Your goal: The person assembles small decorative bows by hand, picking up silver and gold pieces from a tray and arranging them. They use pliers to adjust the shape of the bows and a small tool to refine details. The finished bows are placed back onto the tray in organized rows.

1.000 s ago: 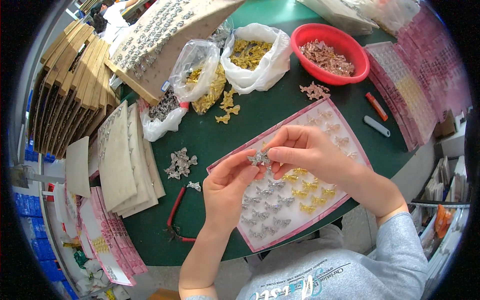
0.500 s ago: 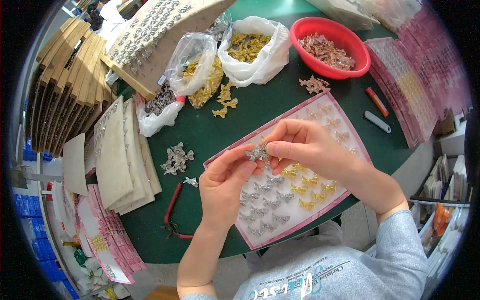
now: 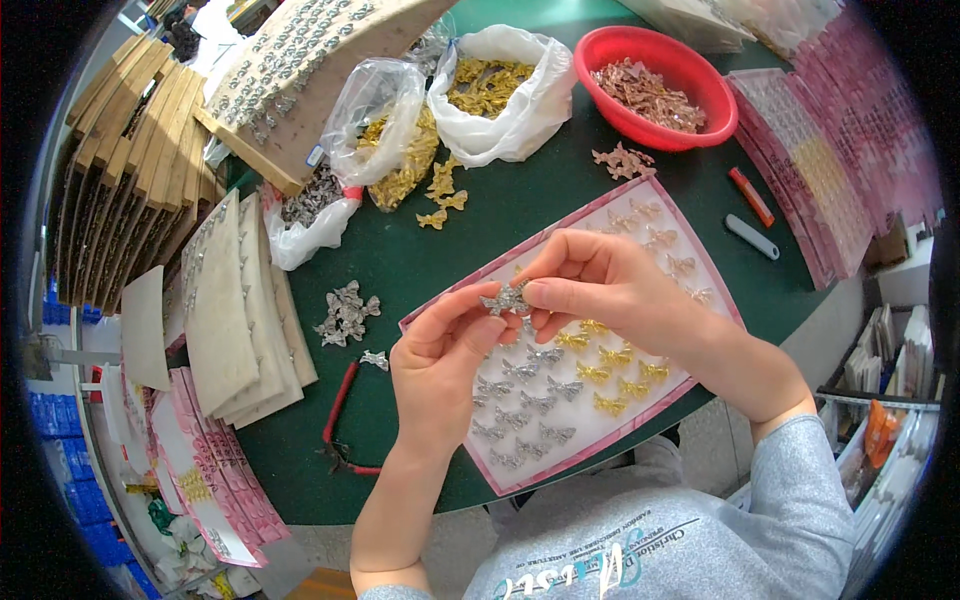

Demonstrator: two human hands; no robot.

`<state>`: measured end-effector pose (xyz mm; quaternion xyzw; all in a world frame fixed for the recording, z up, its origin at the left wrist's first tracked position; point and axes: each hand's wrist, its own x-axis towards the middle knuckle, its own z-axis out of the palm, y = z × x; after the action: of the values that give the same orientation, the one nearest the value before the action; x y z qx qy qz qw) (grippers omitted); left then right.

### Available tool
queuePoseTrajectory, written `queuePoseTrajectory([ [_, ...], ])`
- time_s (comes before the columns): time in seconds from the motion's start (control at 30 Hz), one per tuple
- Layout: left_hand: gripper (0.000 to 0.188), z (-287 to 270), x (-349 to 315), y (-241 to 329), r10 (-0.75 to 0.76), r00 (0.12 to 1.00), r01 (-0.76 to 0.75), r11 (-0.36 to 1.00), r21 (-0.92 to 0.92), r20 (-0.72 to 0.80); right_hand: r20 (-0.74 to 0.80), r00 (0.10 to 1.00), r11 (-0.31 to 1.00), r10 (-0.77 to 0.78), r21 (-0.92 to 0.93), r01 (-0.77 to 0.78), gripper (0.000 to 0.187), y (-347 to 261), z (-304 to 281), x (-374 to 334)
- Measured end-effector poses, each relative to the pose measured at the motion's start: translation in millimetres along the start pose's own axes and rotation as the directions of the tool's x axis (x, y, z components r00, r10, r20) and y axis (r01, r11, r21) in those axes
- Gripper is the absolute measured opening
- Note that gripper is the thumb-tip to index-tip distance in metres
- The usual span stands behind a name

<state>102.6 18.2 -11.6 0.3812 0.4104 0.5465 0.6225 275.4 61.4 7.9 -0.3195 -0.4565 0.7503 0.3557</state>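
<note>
A small silver bow-shaped ornament (image 3: 505, 300) is pinched between the fingertips of both hands. My left hand (image 3: 440, 365) grips its left side with thumb and forefinger. From the right, my right hand (image 3: 615, 295) holds its other end between thumb and bent forefinger, partly hiding it. Both hands hover over a white card with a pink border (image 3: 640, 428). Rows of silver bows (image 3: 538, 402), gold bows (image 3: 612, 356) and rose-gold bows (image 3: 661, 238) lie on this card. Left of my left hand are a loose silver bow (image 3: 374, 360) and a silver pile (image 3: 346, 314).
Red-handled pliers (image 3: 338, 415) lie left of the card. Behind it stand a white bag of gold pieces (image 3: 455, 135) and a red bowl (image 3: 598, 95) of rose-gold pieces. A red cutter (image 3: 751, 196) and a grey tool (image 3: 752, 237) lie right. Stacked boards (image 3: 225, 310) fill the left.
The whole view has shifted slightly. Both hands keep their pinch on the silver bow, which has tilted a little between the fingertips.
</note>
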Motion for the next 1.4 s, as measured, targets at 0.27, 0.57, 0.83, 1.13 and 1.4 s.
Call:
queuePoseTrajectory([
  [0.27,0.023,-0.8,0.7,-1.1,0.03,0.999,-0.03,1.0,0.006,0.01,0.0,1.0,1.0,-0.017,-0.014,0.017,0.013,1.7,0.1,0.3],
  [0.57,0.023,-1.6,1.3,-1.9,0.012,1.0,-0.012,1.0,0.02,-0.009,0.017,1.0,0.999,-0.025,-0.033,0.026,0.013,2.9,-1.5,0.6],
  [0.83,0.023,-0.1,1.2,-0.9,-0.032,0.999,0.032,0.999,-0.016,-0.039,-0.003,1.0,1.0,0.008,-0.017,-0.009,0.014,-0.8,0.9,-0.6],
  [1.13,0.02,0.0,1.9,0.0,-0.032,0.999,0.032,0.999,-0.02,-0.021,-0.008,1.0,1.0,0.02,-0.02,-0.021,0.02,1.0,0.3,-0.3],
  [1.4,0.02,-2.4,2.4,-2.1,-0.008,1.0,0.008,1.0,-0.005,0.011,-0.002,1.0,1.0,0.028,0.013,-0.028,0.027,2.0,-0.4,-0.3],
])
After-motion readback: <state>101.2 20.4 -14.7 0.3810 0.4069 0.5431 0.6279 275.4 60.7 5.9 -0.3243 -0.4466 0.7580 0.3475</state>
